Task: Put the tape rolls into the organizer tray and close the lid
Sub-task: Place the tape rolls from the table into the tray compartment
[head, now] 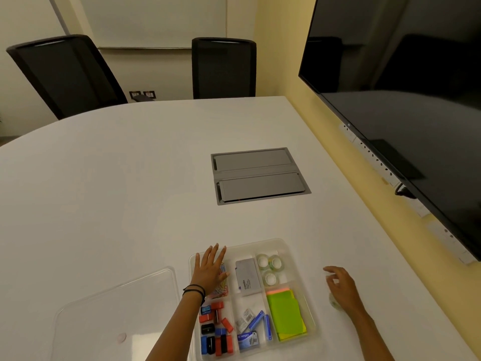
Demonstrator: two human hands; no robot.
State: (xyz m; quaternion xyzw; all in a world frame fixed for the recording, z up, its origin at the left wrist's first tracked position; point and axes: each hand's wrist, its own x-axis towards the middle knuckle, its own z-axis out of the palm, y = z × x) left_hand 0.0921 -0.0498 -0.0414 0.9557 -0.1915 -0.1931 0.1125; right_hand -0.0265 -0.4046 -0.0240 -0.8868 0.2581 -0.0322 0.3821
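A clear organizer tray [286, 247] sits at the near edge of the white table. Its far right compartment holds three clear tape rolls [270, 268]. My left hand [209, 269] lies flat, fingers spread, on the tray's far left corner over the paper clips. My right hand [341, 285] hovers over the table to the right of the tray, fingers curled and apart. Another clear tape roll [334, 303] lies on the table, partly hidden under that hand; whether the hand touches it I cannot tell. The clear lid [114, 313] lies flat on the table left of the tray.
Other compartments hold a grey box [248, 277], red, blue and black sharpeners [216, 329], staple boxes [251, 327] and green sticky notes [286, 313]. A grey cable hatch [257, 175] is set in the table. A black screen [403, 100] hangs right; two black chairs [223, 69] stand beyond.
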